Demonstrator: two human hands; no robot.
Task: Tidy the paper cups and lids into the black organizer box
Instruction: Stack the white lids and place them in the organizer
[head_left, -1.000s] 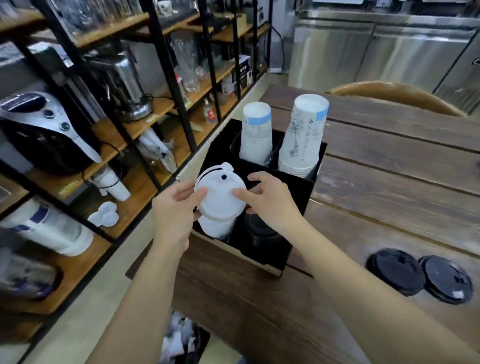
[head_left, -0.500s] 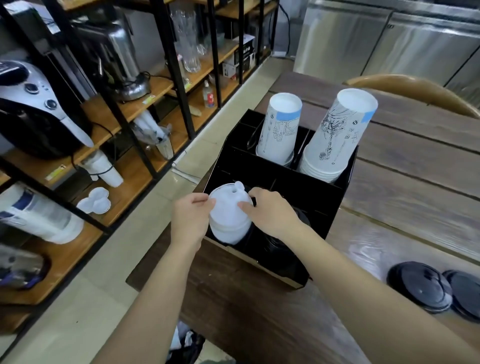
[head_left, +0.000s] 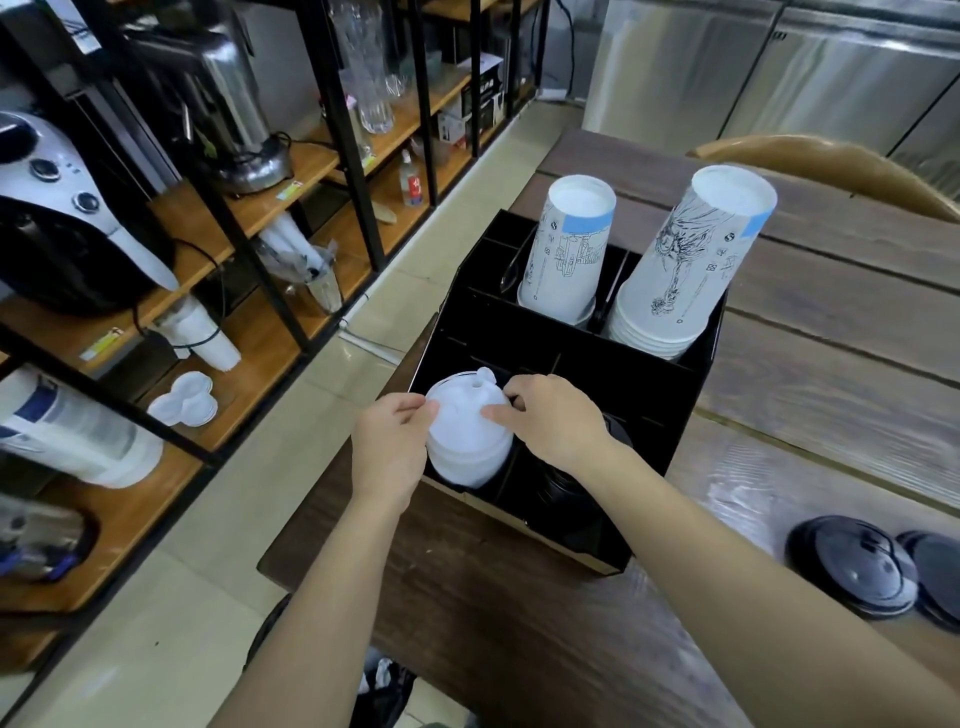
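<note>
Hands (head_left: 389, 447) on white lids (head_left: 467, 431) in the organizer

We closed our left hand and right hand (head_left: 550, 421) on either side of the white lid stack, which sat in the front-left compartment of the black organizer box (head_left: 670, 415). Behind stood two inverted stacks of paper cups (head_left: 566, 249); two black lids (head_left: 852, 564) lay on the wooden table (head_left: 831, 364), well apart to our right.

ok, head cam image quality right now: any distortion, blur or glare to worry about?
Head view: wide-angle bending bows the shelf posts and table edge; glare streaks the wet-looking tabletop; the black lids at the frame edge look soft, while the white lids between both hands stay sharp enough.
</note>
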